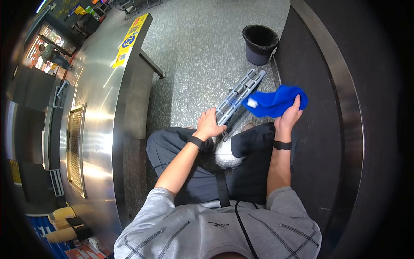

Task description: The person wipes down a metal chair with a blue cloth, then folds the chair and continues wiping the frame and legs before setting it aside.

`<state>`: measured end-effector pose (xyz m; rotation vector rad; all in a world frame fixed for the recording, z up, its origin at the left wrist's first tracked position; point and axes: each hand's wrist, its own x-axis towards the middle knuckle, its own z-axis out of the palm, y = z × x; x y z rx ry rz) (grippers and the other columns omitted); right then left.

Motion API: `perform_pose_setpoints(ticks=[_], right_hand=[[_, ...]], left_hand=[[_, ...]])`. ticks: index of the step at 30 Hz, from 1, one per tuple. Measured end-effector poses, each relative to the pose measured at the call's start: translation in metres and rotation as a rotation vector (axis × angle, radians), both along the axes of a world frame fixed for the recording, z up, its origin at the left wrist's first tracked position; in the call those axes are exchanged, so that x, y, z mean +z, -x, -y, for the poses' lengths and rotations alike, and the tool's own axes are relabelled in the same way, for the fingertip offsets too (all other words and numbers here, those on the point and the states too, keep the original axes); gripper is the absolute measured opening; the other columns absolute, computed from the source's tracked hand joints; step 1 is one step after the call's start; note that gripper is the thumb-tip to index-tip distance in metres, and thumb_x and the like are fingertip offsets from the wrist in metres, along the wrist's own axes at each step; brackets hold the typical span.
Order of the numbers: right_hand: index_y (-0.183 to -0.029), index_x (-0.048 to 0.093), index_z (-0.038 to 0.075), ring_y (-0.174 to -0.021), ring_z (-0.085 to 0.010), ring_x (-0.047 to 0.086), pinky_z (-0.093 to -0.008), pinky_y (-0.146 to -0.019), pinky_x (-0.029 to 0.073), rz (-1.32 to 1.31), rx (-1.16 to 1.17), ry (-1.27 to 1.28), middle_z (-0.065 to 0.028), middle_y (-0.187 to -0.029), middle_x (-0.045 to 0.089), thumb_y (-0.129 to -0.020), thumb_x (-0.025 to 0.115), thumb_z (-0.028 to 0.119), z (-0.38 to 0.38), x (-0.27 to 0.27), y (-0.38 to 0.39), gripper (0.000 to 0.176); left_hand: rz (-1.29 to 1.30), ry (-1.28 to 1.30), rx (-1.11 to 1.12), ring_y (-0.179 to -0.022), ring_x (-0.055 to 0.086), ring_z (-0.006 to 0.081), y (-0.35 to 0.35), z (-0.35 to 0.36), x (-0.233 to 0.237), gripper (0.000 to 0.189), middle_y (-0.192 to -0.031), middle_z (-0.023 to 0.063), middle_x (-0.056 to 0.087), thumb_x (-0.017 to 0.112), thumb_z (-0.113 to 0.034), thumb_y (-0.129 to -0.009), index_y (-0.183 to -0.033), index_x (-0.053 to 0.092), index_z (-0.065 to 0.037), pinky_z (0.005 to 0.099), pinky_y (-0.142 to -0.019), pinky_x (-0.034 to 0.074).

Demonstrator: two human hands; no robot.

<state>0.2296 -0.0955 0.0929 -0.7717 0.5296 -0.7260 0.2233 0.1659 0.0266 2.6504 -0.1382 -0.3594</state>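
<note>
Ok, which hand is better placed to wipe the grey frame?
Right, most likely: the right hand holds the blue cloth beside the frame, while the left hand holds the frame's near end.

Dark bin point(257, 52) (black inside) on speckled floor point(194, 39), steel counter point(97, 112) with yellow sticker point(128, 41).

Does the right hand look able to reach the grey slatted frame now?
Probably yes: the right hand holds a blue cloth close beside the grey slatted frame, and nothing else appears between them.
</note>
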Motion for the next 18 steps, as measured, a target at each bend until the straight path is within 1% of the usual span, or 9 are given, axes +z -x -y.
perform_pose_setpoints(ticks=[2,4,5,8,11,13,15,17,18], right_hand=[[-0.111,0.061,0.003,-0.091,-0.0208,0.066,-0.0343,-0.081,0.054,-0.051,0.056,-0.117,-0.0079,-0.102,0.067,-0.097,0.057,0.025,0.008,-0.010,-0.002,0.026],[-0.110,0.062,0.004,-0.089,-0.0200,0.066,-0.0341,-0.079,0.054,-0.086,0.097,-0.085,-0.0072,-0.100,0.066,-0.097,0.058,0.026,0.009,-0.013,-0.005,0.026],[-0.110,0.062,0.005,-0.088,-0.0197,0.066,-0.0340,-0.078,0.054,-0.106,0.116,-0.068,-0.0069,-0.099,0.066,-0.097,0.058,0.026,0.008,-0.012,-0.006,0.025],[-0.109,0.062,0.006,-0.086,-0.0187,0.066,-0.0338,-0.075,0.055,-0.164,0.286,-0.093,-0.0062,-0.097,0.065,-0.097,0.059,0.027,0.010,-0.013,-0.022,0.024],[-0.107,0.061,0.008,-0.084,-0.0178,0.066,-0.0333,-0.073,0.055,-0.197,0.418,-0.022,-0.0061,-0.096,0.066,-0.097,0.060,0.028,0.005,-0.006,-0.047,0.022],[-0.109,0.061,0.008,-0.083,-0.0176,0.066,-0.0340,-0.074,0.055,-0.252,0.467,-0.057,-0.0065,-0.097,0.066,-0.098,0.058,0.030,0.003,-0.019,-0.074,0.025],[-0.113,0.059,0.005,-0.092,-0.0222,0.065,-0.0393,-0.082,0.055,-0.387,0.501,-0.109,-0.0102,-0.105,0.066,-0.101,0.052,0.033,-0.003,-0.035,-0.099,0.031],[-0.118,0.058,0.002,-0.100,-0.0248,0.064,-0.0414,-0.089,0.053,-0.457,0.560,-0.129,-0.0126,-0.111,0.065,-0.102,0.051,0.033,-0.009,-0.066,-0.118,0.035],[-0.124,0.057,0.000,-0.105,-0.0255,0.064,-0.0418,-0.092,0.052,-0.491,0.588,-0.105,-0.0138,-0.119,0.064,-0.101,0.052,0.037,-0.011,-0.088,-0.125,0.044]], left_hand=[[-0.045,0.001,0.000,-0.115,0.053,0.0377,-0.012,-0.007,0.000,0.077,-0.117,0.0193,0.059,0.079,-0.033,-0.068,-0.130,0.047,-0.003,0.0469,-0.097,0.043],[-0.101,-0.020,0.003,-0.106,0.059,0.0381,-0.023,-0.010,0.007,0.071,-0.108,0.0202,0.063,0.081,-0.031,-0.067,-0.124,0.050,-0.002,0.0439,-0.090,0.048],[-0.210,-0.015,0.003,-0.116,0.058,0.0384,-0.032,-0.013,0.014,0.075,-0.122,0.0209,0.062,0.078,-0.035,-0.068,-0.129,0.048,-0.002,0.0461,-0.096,0.047],[-0.213,0.016,-0.023,-0.105,0.064,0.0361,-0.049,-0.025,0.012,0.073,-0.111,0.0206,0.066,0.079,-0.034,-0.067,-0.125,0.049,-0.002,0.0436,-0.089,0.050],[-0.195,-0.018,-0.026,-0.105,0.064,0.0364,-0.055,-0.029,0.015,0.071,-0.108,0.0202,0.067,0.080,-0.034,-0.066,-0.122,0.050,-0.003,0.0433,-0.089,0.050],[-0.177,0.006,-0.026,-0.103,0.065,0.0366,-0.057,-0.032,0.015,0.073,-0.107,0.0212,0.067,0.083,-0.039,-0.063,-0.118,0.053,-0.002,0.0425,-0.088,0.050],[-0.203,0.011,-0.045,-0.101,0.066,0.0373,-0.060,-0.033,0.021,0.077,-0.105,0.0226,0.068,0.084,-0.043,-0.061,-0.116,0.054,0.000,0.0429,-0.087,0.050],[-0.186,0.055,-0.107,-0.097,0.068,0.0399,-0.064,-0.037,0.019,0.085,-0.103,0.0284,0.067,0.086,-0.051,-0.058,-0.113,0.055,0.006,0.0438,-0.087,0.052],[-0.179,0.122,-0.126,-0.096,0.068,0.0404,-0.065,-0.038,0.019,0.087,-0.102,0.0294,0.067,0.087,-0.052,-0.058,-0.113,0.055,0.007,0.0439,-0.087,0.052]])
